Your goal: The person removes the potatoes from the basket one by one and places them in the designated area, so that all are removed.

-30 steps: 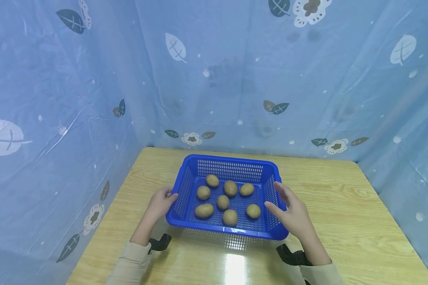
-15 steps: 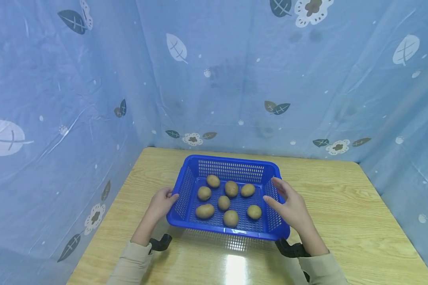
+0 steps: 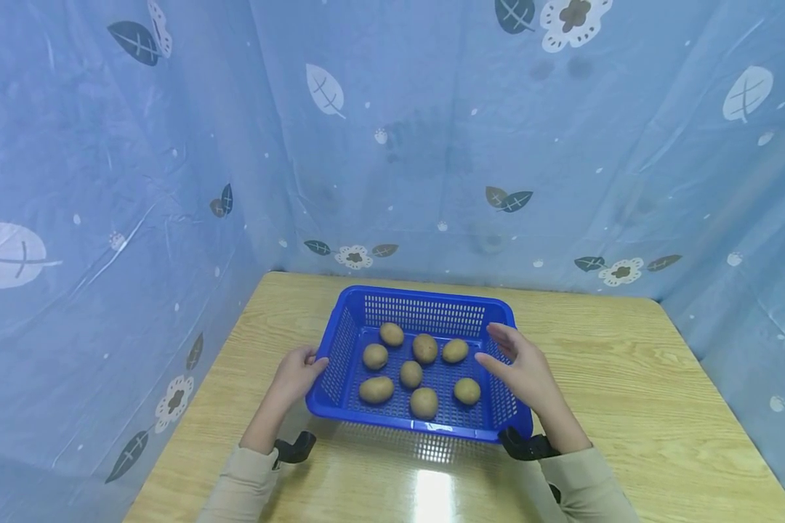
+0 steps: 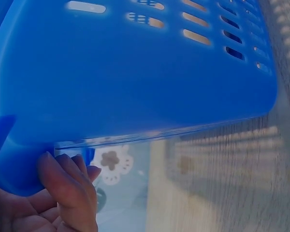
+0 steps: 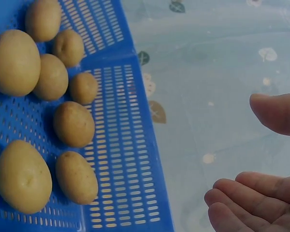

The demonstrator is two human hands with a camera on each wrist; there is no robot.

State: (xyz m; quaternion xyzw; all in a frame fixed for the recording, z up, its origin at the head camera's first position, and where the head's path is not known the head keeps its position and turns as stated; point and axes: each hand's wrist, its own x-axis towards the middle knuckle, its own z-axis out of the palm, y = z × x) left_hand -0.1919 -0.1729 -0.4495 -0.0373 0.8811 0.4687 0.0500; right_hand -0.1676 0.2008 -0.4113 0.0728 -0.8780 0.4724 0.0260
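A blue plastic basket (image 3: 425, 429) with slotted walls sits on the table, and several potatoes (image 3: 424, 402) lie spread over its floor. My left hand (image 3: 296, 374) grips the basket's left rim, thumb over the top. In the left wrist view, the fingers (image 4: 70, 191) curl under that rim, beside the outer wall. Above the right side of the basket hovers my right hand (image 3: 522, 369), thumb and fingers apart and holding nothing. Closest to it are the potato (image 3: 467, 391) at the front right and the potato (image 3: 455, 351) behind it. The right wrist view shows the spread fingers (image 5: 251, 203) away from the potatoes.
The basket stands on a wooden table (image 3: 602, 378), with table surface to its left, right and front. A blue patterned curtain (image 3: 392, 145) hangs behind the table and along both sides. Black wrist mounts (image 3: 526, 444) are strapped under the sleeves.
My right hand has drifted left and a little farther in over the basket, its thumb and fingers still apart. The left hand keeps its hold on the rim, and the potatoes stay in place.
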